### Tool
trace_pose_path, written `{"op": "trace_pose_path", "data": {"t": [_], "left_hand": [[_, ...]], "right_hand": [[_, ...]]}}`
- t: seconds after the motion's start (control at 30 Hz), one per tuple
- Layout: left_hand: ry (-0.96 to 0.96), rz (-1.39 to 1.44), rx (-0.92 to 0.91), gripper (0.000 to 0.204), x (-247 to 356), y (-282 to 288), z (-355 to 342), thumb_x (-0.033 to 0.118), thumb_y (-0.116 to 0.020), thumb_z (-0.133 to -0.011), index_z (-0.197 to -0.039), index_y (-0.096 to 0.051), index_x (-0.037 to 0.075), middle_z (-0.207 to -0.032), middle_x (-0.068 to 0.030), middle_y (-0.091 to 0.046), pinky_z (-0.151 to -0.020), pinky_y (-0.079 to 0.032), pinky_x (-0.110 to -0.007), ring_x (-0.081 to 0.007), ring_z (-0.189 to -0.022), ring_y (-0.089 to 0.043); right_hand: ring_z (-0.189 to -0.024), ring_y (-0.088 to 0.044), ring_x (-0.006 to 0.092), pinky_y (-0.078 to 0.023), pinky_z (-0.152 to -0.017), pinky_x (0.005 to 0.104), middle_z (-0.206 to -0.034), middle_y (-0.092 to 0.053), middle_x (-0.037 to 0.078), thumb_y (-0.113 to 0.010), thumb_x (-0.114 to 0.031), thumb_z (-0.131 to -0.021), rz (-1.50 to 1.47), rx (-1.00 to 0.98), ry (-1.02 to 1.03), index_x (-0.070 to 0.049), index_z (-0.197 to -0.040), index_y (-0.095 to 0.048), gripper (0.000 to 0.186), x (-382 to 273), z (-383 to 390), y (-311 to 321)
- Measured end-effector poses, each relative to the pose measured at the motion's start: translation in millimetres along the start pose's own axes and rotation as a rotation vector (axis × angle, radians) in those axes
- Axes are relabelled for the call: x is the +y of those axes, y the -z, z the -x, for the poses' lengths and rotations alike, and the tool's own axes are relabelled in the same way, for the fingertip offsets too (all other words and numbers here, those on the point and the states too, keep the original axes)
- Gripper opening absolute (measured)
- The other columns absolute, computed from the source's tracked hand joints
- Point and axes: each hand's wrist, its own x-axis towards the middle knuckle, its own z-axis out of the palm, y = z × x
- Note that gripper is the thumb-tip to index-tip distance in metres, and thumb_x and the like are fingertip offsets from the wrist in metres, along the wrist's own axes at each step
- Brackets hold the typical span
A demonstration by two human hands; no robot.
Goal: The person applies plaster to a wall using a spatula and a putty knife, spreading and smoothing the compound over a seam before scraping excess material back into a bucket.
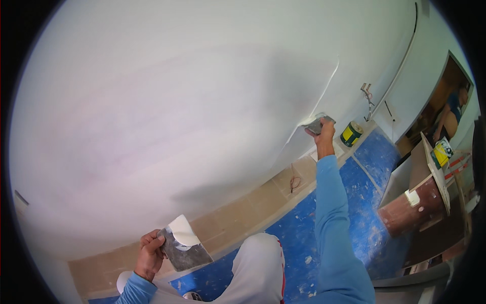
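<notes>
In my left hand [149, 253], low in front of me, is a wide flat putty knife [188, 255] with a thick dollop of white putty [183, 231] along its upper edge. My right arm reaches out to the right, and my right hand [324, 137] grips a second flat putty knife [318, 123] against the wall. White putty shows along that blade's edge. A raised line of wet putty [326, 87] runs up the white wall [167, 121] from the blade, and a thinner streak continues below it. Both hands are closed around their tools.
A green and yellow can [351, 134] stands by the wall at right. Blue sheeting [304, 253] covers the floor beside bare tan tiles [223, 223]. Wires [368, 99] stick out of the wall. A brown cabinet [412, 207] with another can [442, 153] stands right; a person [452, 114] is in the doorway.
</notes>
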Motion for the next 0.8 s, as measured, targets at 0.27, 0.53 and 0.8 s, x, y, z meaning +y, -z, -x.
{"op": "trace_pose_path", "data": {"t": [0.27, 0.53, 0.8], "left_hand": [[0.067, 0.048, -0.003, 0.016, -2, 1, -2, 0.012, -0.056, -0.089, -0.092, -0.066, -0.001, -0.073, -0.0046, -0.067, -0.047, -0.045, -0.021, -0.0099, -0.055, -0.059], [0.067, 0.062, -0.095, 0.021, -3, 4, -9, 0.013, -0.057, -0.089, -0.097, -0.064, -0.004, -0.075, -0.0070, -0.066, -0.047, -0.044, -0.024, -0.0115, -0.055, -0.058], [0.046, 0.076, -0.140, 0.021, 5, 0, -5, 0.015, -0.059, -0.090, -0.101, -0.066, -0.001, -0.077, -0.0038, -0.068, -0.050, -0.046, -0.022, -0.0086, -0.060, -0.060]], "right_hand": [[-0.104, -0.061, 0.0463, -0.056, -0.076, 0.0643, -0.128, -0.052, 0.024, -0.047, -0.013, -0.089, 0.095, -0.040, 0.153, 0.002, -0.132, -0.044, 0.046, -79, -6, -39], [-0.104, -0.060, 0.0466, -0.057, -0.077, 0.0637, -0.125, -0.050, 0.025, -0.046, -0.015, -0.090, 0.099, -0.109, 0.245, 0.006, -0.128, -0.044, 0.043, -143, -4, -86], [-0.111, -0.057, 0.0475, -0.055, -0.083, 0.0647, -0.131, -0.048, 0.024, -0.046, -0.019, -0.092, 0.189, -0.110, 0.326, 0.005, -0.130, -0.042, 0.045, -197, 10, -125]]}}
